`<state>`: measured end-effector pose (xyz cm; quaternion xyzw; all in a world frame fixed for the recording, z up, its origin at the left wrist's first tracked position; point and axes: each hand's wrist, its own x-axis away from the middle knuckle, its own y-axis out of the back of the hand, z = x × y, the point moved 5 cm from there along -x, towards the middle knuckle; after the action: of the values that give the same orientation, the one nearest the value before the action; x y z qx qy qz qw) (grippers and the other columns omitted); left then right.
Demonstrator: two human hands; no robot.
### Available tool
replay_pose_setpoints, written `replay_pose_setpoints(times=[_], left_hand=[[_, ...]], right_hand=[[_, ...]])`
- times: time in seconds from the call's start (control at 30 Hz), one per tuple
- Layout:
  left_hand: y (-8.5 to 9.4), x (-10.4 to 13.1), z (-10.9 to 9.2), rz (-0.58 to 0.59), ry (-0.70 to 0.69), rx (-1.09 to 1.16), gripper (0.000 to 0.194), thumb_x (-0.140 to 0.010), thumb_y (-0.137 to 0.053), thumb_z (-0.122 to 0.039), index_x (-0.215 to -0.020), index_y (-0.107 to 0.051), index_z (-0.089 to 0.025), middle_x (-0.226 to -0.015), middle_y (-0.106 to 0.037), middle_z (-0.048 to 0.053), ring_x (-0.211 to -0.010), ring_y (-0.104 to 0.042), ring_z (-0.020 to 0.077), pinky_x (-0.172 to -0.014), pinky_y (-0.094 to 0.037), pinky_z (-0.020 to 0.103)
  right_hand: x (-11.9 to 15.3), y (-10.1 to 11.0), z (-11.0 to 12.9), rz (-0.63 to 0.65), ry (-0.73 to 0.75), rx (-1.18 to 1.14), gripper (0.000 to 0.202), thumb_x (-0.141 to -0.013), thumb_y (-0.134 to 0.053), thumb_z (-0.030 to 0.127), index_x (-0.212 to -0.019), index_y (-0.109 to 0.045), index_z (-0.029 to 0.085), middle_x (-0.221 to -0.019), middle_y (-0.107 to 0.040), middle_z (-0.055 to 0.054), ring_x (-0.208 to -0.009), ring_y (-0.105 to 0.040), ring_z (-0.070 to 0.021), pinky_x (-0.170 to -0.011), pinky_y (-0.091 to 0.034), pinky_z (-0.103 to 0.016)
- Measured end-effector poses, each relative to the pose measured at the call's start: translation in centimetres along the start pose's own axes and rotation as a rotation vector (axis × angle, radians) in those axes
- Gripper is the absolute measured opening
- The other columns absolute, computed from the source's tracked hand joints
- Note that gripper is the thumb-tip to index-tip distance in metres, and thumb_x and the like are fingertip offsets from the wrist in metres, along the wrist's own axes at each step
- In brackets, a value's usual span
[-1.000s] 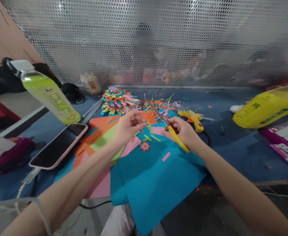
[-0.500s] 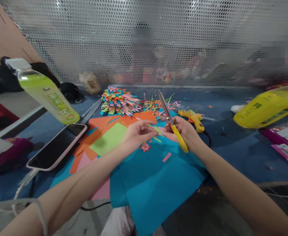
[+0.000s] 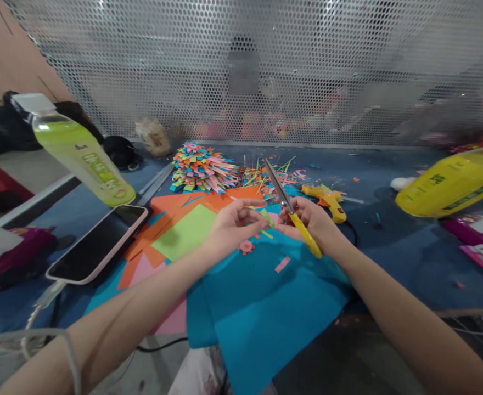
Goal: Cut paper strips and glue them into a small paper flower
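Note:
My left hand [image 3: 241,222] is closed, with its fingertips at a small light-green paper strip [image 3: 268,218]. Yellow-handled scissors [image 3: 305,235] lie in my right hand [image 3: 307,219], blades pointing up and away. The thumb and fingertips of that hand are near the strip's other end; whether they pinch it is hard to tell. Below the hands lie blue paper sheets [image 3: 270,307], a small pink and orange paper flower [image 3: 246,247] and a pink paper strip [image 3: 282,265].
A cone of colourful paper pieces [image 3: 200,169] and a heap of scraps [image 3: 266,178] stand before the mesh panel. A yellow glue gun [image 3: 327,202] lies right of them. Bottles [image 3: 85,153] [image 3: 451,184] flank the table; a phone [image 3: 97,244] is at left.
The green strip between my fingertips has shifted and shows a broader face. My hands have barely moved; the whole view has shifted slightly.

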<state>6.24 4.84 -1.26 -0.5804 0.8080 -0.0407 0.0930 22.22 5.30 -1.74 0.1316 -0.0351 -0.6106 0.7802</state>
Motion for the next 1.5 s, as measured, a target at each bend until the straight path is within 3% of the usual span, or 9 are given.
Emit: replay_pose_setpoints(times=[0.17,0.27,0.5,1.5], left_hand=[[2.3,-0.1,-1.9,-0.192,-0.186,0.083,0.035,-0.067,-0.070,-0.016,-0.097,-0.053,-0.016,-0.067,-0.065,-0.004,-0.055,-0.060,0.0068,-0.056,-0.048,0.018],[3.0,-0.1,-2.6,-0.241,-0.246,0.166,0.035,-0.066,-0.071,-0.015,-0.095,-0.053,-0.017,-0.065,-0.064,-0.004,-0.060,-0.062,0.0085,-0.056,-0.048,0.019],[2.5,0.0,-2.3,-0.213,-0.214,0.184,0.034,-0.066,-0.073,-0.018,-0.093,-0.052,-0.017,-0.065,-0.064,-0.004,-0.054,-0.059,0.0069,-0.054,-0.047,0.018],[2.9,-0.1,-2.4,-0.215,-0.206,0.109,0.034,-0.065,-0.072,-0.019,-0.093,-0.054,-0.016,-0.068,-0.063,-0.004,-0.055,-0.059,0.0068,-0.058,-0.048,0.020]], right_hand=[[1.0,0.3,1.3,0.061,0.045,0.287,0.031,-0.067,-0.068,0.028,-0.085,-0.044,0.022,-0.083,-0.059,-0.002,-0.080,-0.059,-0.0194,-0.068,-0.048,-0.032],[1.1,0.1,1.4,0.078,0.014,0.351,0.029,-0.068,-0.067,0.032,-0.083,-0.044,0.022,-0.079,-0.059,-0.002,-0.077,-0.058,-0.0189,-0.063,-0.046,-0.030],[1.0,-0.2,0.8,0.124,-0.004,0.394,0.029,-0.068,-0.067,0.036,-0.079,-0.045,0.021,-0.073,-0.056,0.000,-0.068,-0.054,-0.0159,-0.059,-0.042,-0.029],[1.1,0.1,0.8,0.133,-0.046,0.363,0.030,-0.066,-0.068,0.038,-0.080,-0.048,0.021,-0.073,-0.056,-0.001,-0.067,-0.054,-0.0166,-0.058,-0.043,-0.029]])
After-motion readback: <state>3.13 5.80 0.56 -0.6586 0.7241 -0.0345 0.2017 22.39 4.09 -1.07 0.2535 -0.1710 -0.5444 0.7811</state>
